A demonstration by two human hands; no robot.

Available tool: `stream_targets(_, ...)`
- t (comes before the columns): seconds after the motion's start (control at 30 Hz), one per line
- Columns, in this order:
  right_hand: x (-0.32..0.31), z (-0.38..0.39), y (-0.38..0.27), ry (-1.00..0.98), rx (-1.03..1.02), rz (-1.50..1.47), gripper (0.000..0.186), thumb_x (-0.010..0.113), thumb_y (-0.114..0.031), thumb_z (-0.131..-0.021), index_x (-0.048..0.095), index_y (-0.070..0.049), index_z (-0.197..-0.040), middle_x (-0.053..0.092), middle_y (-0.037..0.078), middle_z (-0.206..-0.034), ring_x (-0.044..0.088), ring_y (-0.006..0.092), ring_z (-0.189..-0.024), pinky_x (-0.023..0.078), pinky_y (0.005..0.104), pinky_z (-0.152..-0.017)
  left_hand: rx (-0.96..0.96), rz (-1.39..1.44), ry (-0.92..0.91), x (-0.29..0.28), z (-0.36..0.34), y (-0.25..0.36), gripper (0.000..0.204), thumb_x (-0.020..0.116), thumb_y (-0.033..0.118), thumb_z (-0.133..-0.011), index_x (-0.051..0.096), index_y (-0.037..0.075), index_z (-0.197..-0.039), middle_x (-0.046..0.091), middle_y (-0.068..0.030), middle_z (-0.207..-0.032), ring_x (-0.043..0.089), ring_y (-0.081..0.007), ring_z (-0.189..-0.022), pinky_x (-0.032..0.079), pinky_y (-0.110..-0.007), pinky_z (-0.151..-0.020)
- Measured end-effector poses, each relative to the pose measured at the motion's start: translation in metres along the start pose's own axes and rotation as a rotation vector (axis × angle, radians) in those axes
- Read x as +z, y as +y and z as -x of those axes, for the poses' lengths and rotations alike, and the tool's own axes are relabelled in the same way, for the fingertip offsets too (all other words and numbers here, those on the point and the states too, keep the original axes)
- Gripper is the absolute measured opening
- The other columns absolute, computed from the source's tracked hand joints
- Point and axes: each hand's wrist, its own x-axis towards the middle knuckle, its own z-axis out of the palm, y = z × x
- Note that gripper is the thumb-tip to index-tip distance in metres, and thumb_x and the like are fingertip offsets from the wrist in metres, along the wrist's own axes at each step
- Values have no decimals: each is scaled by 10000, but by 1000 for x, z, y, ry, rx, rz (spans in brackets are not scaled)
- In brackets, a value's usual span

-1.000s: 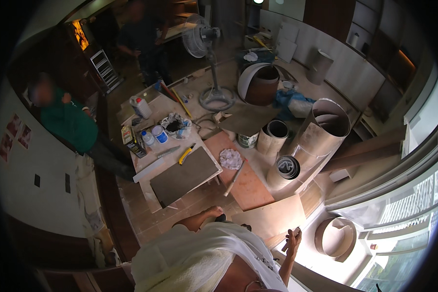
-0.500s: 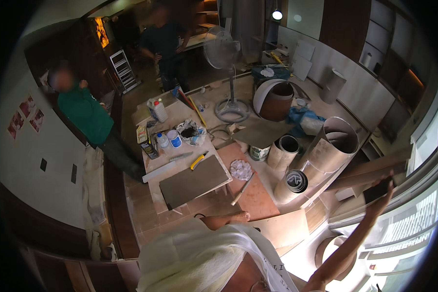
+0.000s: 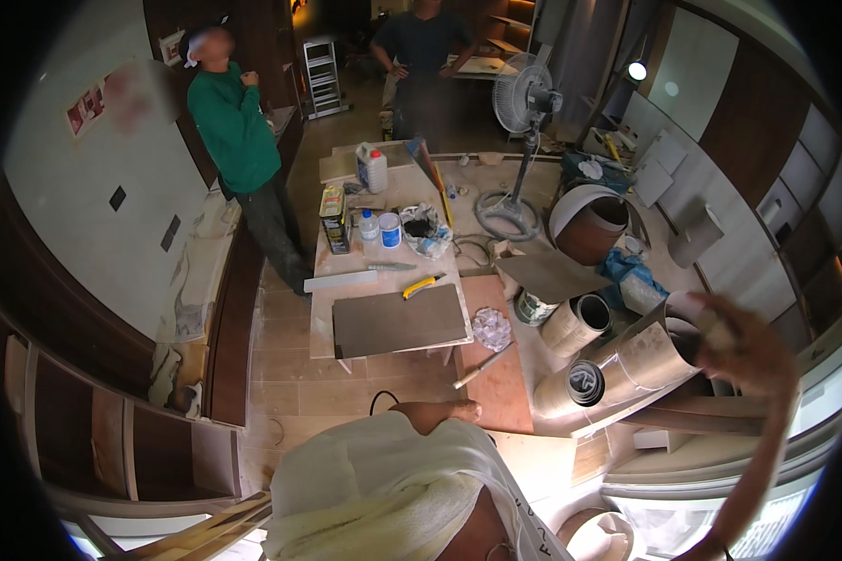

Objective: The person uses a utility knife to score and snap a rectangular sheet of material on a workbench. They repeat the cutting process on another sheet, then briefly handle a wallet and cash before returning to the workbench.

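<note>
My right hand (image 3: 753,360) is raised at the right, in front of the open end of a large tan sheet roll (image 3: 641,355). Motion smears its fingers, and I cannot make out whether anything is in them. Across my body, beside the white cloth (image 3: 346,472) over my front, is my left hand (image 3: 464,411). Its fingers look curled, and what they hold, if anything, is hidden. Ahead of it, a flat brush (image 3: 484,366) lies by a crumpled white wad (image 3: 491,329). On the worktable (image 3: 323,323) rest a dark brown sheet (image 3: 398,321) and a yellow utility knife (image 3: 424,286).
A tin (image 3: 335,221), a bottle (image 3: 369,227), a white tub (image 3: 389,230) and a jug (image 3: 372,170) stand on the worktable. Behind it are a standing fan (image 3: 524,98) and a stepladder (image 3: 322,79). One person in green (image 3: 234,131) and another in dark clothes (image 3: 421,51) stand beyond.
My view has turned left, so the room sits further right in the picture. My right hand has moved from beside the window to in front of the large roll's end.
</note>
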Motion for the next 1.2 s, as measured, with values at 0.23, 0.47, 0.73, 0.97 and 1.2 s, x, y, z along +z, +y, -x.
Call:
stream_targets(0.23,355,-31,262,-26,299,-537,476,647,-288,-870,519,-100,-1287,667,160,-1031,695,265,-805,580,321,-658,-222,-508,-208,34,-32,48,284,590,289,-859,661,47,-990,696,-149,-947,657,-272,-876,487,-428,-757)
stream_targets(0.47,666,96,285,-212,1153,-1235,351,626,-344,-891,571,-69,-1102,631,159,-975,654,268,-761,547,427,-658,-164,-336,-177,12,34,25,305,580,283,-858,664,43,-1027,699,-168,-992,663,-300,-915,493,-435,-785)
stream_targets(0.73,735,189,243,147,1290,-1479,352,653,-282,-859,486,-61,-1076,583,133,-843,602,236,-644,504,375,-544,-428,-634,-349,49,7,52,355,605,307,-846,686,87,-1113,698,-164,-1108,654,-322,-1069,496,-439,-918)
stream_targets(0.97,706,146,265,935,1066,-1414,684,668,-292,-854,358,-29,-1403,574,107,-774,577,190,-596,478,300,-497,-304,-744,-533,104,-9,52,408,541,239,-851,654,32,-1184,704,-207,-1058,684,-342,-999,516,-429,-911)
stream_targets(1.2,678,161,230,664,1135,-1255,808,690,-378,-786,382,-20,-1442,672,231,-963,686,275,-794,545,361,-730,-465,-469,-469,154,28,37,365,579,267,-895,649,39,-1171,703,-181,-1078,674,-317,-1028,514,-384,-914)
